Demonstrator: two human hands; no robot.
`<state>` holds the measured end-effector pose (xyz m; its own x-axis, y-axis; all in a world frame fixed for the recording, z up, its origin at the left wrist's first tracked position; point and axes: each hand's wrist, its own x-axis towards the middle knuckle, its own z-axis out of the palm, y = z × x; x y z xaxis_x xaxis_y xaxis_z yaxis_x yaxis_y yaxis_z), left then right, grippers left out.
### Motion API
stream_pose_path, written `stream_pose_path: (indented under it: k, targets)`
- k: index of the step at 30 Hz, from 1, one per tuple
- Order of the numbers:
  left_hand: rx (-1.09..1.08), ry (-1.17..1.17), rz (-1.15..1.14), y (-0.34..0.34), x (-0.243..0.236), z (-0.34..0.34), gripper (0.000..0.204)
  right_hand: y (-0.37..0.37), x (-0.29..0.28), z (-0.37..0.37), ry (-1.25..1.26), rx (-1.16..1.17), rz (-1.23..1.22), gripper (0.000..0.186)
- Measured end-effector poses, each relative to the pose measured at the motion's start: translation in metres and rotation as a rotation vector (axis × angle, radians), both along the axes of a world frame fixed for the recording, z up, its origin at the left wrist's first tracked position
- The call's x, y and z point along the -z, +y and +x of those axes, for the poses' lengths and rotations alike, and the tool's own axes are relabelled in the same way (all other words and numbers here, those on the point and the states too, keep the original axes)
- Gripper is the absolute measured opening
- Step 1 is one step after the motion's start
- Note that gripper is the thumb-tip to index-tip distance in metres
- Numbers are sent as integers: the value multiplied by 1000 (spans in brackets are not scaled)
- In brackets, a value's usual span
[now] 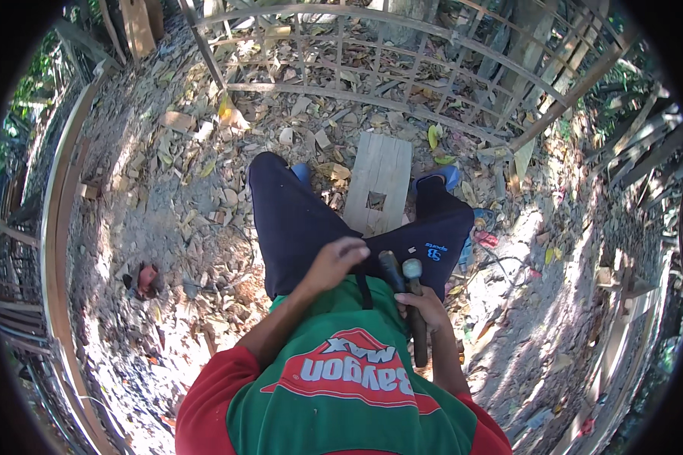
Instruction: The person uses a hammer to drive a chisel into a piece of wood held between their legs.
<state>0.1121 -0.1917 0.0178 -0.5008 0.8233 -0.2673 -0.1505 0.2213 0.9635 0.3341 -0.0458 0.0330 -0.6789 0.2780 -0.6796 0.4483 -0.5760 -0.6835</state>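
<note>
My right hand (426, 307) is closed round a dark rod-like tool (419, 341) at my lap. A pale rounded end (412, 268) stands above the grip. Beside it lies a second dark cylindrical piece (391, 270); whether the two are joined I cannot tell. My left hand (338, 262) hovers over my left thigh, fingers loosely stretched and slightly blurred, holding nothing visible. A black strap (364, 292) hangs near it on my green shirt. Between my feet rests a grey wooden board (378, 163) with a square hole near its close end.
Dry leaves and wood chips (205, 205) litter the ground. A slatted wooden lattice (372, 61) curves across the far side. Long timber (57, 197) runs along the left, near a reddish broken object (147, 280). Stacked wood (630, 303) lies on the right.
</note>
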Motion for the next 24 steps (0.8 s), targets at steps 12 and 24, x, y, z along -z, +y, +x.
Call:
stream_pose_path:
  k: [12,24]
  targets:
    - [287,478,-295,119,135,-85,30,99,-8,-46,-112,117,102,21]
    - [-162,278,-693,192,156,-257,41,216,-41,-160,-533,-245,-77,21]
